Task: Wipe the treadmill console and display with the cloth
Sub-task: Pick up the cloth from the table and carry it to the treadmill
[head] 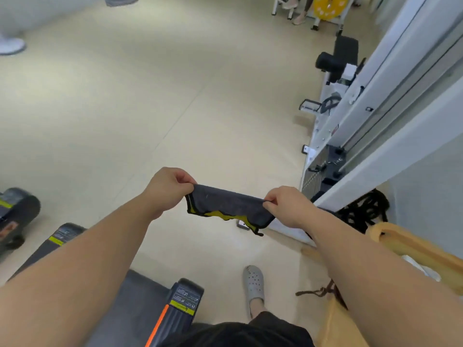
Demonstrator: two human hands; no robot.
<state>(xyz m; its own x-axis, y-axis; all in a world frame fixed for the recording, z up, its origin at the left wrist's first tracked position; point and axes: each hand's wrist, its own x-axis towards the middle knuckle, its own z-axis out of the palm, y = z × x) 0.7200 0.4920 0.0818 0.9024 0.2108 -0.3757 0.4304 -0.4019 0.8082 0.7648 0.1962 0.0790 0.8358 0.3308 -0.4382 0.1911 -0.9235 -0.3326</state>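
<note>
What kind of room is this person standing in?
Most likely a gym: treadmill decks lie on the floor, a cable weight machine stands along the wall, and a yellow weight plate sits at the far end.

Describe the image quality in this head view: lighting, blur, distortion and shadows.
Head view: even, soft indoor lighting; only faint shadows on the floor; wide-angle bending at the edges; far corners smeared, while the cloth stretched between the left hand and right hand stays fairly sharp.
</note>
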